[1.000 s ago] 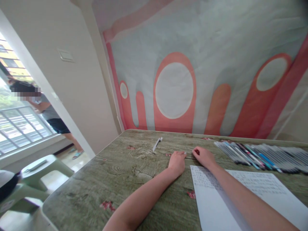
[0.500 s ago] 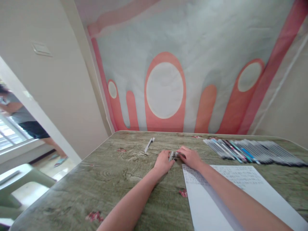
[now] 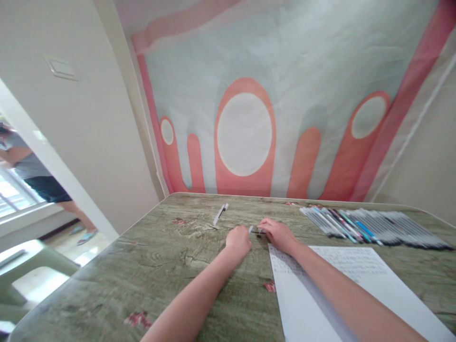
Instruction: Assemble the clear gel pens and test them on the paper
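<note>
My left hand (image 3: 238, 241) is closed in a fist over the table, and a short clear pen piece (image 3: 250, 229) sticks out past its thumb side. Just to the right, my right hand (image 3: 280, 235) pinches another small clear-and-dark pen piece (image 3: 260, 231) between its fingertips. A narrow gap separates the two pieces. Small dark bits show at the right fingertips, too small to make out. Beyond my left hand lies a clear pen with a dark part (image 3: 220, 214), apart from both hands.
A long row of pens (image 3: 384, 226), mostly clear with black ends, lies at the right. My right forearm crosses a handwritten sheet of paper (image 3: 306, 304). All rest on a wood-patterned table (image 3: 171, 266). A green chair (image 3: 39, 270) and a person (image 3: 39, 171) are at the left.
My left hand has curled from a looser pinch into a fist and turned. The pen pieces between my hands have come slightly apart. My right hand has barely moved.
</note>
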Motion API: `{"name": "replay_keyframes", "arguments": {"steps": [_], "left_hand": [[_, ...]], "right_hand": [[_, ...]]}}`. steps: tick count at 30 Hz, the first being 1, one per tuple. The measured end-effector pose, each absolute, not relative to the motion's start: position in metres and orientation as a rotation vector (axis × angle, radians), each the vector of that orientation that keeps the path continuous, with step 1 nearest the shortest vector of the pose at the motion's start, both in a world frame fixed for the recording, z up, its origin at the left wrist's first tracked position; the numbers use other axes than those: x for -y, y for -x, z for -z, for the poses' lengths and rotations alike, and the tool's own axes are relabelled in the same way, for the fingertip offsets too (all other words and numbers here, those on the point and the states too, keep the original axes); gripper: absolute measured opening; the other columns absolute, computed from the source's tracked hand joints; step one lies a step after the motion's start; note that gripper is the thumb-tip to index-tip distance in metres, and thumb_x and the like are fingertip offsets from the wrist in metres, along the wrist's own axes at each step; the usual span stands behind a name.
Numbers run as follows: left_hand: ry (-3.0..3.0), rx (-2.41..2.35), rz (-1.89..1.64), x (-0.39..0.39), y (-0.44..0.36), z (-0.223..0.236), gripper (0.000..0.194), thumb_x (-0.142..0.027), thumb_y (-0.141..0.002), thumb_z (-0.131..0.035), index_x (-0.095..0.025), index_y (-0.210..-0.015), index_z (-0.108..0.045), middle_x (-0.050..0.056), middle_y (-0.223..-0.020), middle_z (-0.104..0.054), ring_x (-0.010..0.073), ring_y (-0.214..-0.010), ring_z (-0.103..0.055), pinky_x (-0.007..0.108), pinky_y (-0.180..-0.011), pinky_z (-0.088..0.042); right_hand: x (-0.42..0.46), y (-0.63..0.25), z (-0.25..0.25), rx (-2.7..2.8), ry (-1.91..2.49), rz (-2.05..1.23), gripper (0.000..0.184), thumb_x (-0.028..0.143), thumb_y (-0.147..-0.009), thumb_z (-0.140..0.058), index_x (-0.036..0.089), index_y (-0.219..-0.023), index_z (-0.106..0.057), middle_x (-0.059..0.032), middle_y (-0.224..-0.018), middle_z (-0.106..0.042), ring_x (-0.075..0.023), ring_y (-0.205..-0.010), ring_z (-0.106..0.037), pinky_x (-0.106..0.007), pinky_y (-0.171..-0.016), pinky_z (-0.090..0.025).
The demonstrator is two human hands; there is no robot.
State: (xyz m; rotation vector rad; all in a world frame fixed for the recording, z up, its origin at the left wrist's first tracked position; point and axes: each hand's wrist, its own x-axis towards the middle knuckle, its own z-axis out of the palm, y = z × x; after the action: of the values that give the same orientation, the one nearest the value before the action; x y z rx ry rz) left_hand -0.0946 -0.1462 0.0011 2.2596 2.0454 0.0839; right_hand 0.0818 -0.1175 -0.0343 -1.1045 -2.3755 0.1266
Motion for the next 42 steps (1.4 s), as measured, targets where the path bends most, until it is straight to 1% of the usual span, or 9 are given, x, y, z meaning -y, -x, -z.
{"name": "replay_keyframes", "arguments": {"steps": [5, 9, 11, 15, 21, 26, 30, 36, 42], "left_hand": [[-2.274, -2.022, -0.141, 0.145, 0.096, -0.003, 0.025, -0.011, -0.067, -0.049, -0.009, -0.089, -0.060, 0.016, -0.088, -0.063, 0.0223, -0.084, -0.060, 0.028, -0.072, -0.045], [-2.182, -1.804, -0.399, 0.131, 0.104, 0.001, 0.015, -0.013, -0.066, -0.049, -0.010, -0.072, -0.063, 0.007, -0.069, -0.063, 0.0177, -0.073, -0.058, 0.024, -0.067, -0.042], [-1.988, -1.599, -0.655, 0.123, 0.105, 0.006, 0.014, -0.017, -0.066, -0.051, -0.010, -0.070, -0.062, 0.001, -0.060, -0.058, 0.0137, -0.064, -0.055, 0.022, -0.062, -0.040], [-1.253, -1.115, -1.146, 0.112, 0.100, 0.021, 0.020, -0.022, -0.069, -0.055, -0.011, -0.084, -0.060, -0.002, -0.057, -0.054, 0.0077, -0.052, -0.049, 0.018, -0.054, -0.039], [-0.654, -0.707, -1.339, 0.114, 0.091, 0.034, 0.018, -0.014, -0.067, -0.063, -0.011, -0.083, -0.056, 0.001, -0.064, -0.057, 0.0069, -0.056, -0.054, 0.018, -0.059, -0.043], [-0.602, -0.632, -1.353, 0.114, 0.090, 0.036, 0.013, -0.013, -0.070, -0.062, -0.011, -0.081, -0.055, 0.002, -0.066, -0.058, 0.0078, -0.059, -0.056, 0.018, -0.060, -0.044], [-0.521, -0.590, -1.454, 0.107, 0.096, 0.035, 0.014, -0.018, -0.073, -0.062, -0.012, -0.084, -0.057, 0.006, -0.078, -0.061, 0.0108, -0.071, -0.059, 0.022, -0.067, -0.046], [-0.329, -0.605, -1.701, 0.090, 0.130, 0.020, 0.013, -0.020, -0.079, -0.055, -0.013, -0.090, -0.059, -0.002, -0.060, -0.053, 0.0019, -0.045, -0.046, 0.011, -0.042, -0.036], [-0.133, -0.575, -1.735, 0.084, 0.147, 0.014, 0.013, -0.017, -0.084, -0.045, -0.010, -0.079, -0.055, 0.001, -0.061, -0.053, 0.0022, -0.045, -0.045, 0.010, -0.040, -0.037]], "right_hand": [[0.116, -0.082, 0.038, 2.357, 1.104, -0.110, 0.033, 0.013, -0.081, -0.036, 0.024, -0.106, -0.055, -0.0029, -0.108, -0.054, -0.0130, -0.088, -0.054, -0.023, -0.075, -0.042], [0.115, -0.081, 0.040, 2.327, 1.109, -0.059, 0.029, 0.018, -0.084, -0.035, 0.023, -0.104, -0.055, -0.0036, -0.106, -0.054, -0.0125, -0.086, -0.055, -0.023, -0.074, -0.042], [0.115, -0.080, 0.039, 2.285, 1.122, -0.024, 0.027, 0.023, -0.086, -0.035, 0.022, -0.102, -0.056, -0.0044, -0.103, -0.055, -0.0129, -0.084, -0.055, -0.023, -0.073, -0.043], [0.120, -0.077, 0.032, 2.237, 1.076, 0.009, 0.029, 0.030, -0.088, -0.032, 0.021, -0.095, -0.058, -0.0044, -0.092, -0.060, -0.0140, -0.081, -0.057, -0.025, -0.072, -0.044], [0.133, -0.071, 0.020, 2.341, 0.835, 0.128, 0.035, 0.039, -0.082, -0.045, 0.018, -0.110, -0.052, -0.0081, -0.096, -0.062, -0.0180, -0.086, -0.058, -0.029, -0.075, -0.045], [0.130, -0.070, 0.026, 2.352, 0.719, 0.250, 0.030, 0.021, -0.085, -0.039, 0.019, -0.111, -0.053, -0.0079, -0.095, -0.064, -0.0164, -0.086, -0.059, -0.028, -0.075, -0.047], [0.124, -0.075, 0.034, 2.148, 0.786, 0.356, 0.033, 0.017, -0.084, -0.040, 0.019, -0.114, -0.052, -0.0077, -0.098, -0.064, -0.0175, -0.088, -0.059, -0.031, -0.078, -0.047], [0.121, -0.081, 0.034, 1.997, 0.807, 0.254, 0.038, 0.015, -0.084, -0.040, 0.021, -0.121, -0.045, -0.0065, -0.101, -0.063, -0.0165, -0.090, -0.059, -0.030, -0.077, -0.048], [0.119, -0.079, 0.039, 2.046, 0.763, 0.283, 0.033, 0.014, -0.083, -0.040, 0.021, -0.114, -0.050, -0.0062, -0.099, -0.063, -0.0170, -0.091, -0.058, -0.032, -0.078, -0.049]]}}
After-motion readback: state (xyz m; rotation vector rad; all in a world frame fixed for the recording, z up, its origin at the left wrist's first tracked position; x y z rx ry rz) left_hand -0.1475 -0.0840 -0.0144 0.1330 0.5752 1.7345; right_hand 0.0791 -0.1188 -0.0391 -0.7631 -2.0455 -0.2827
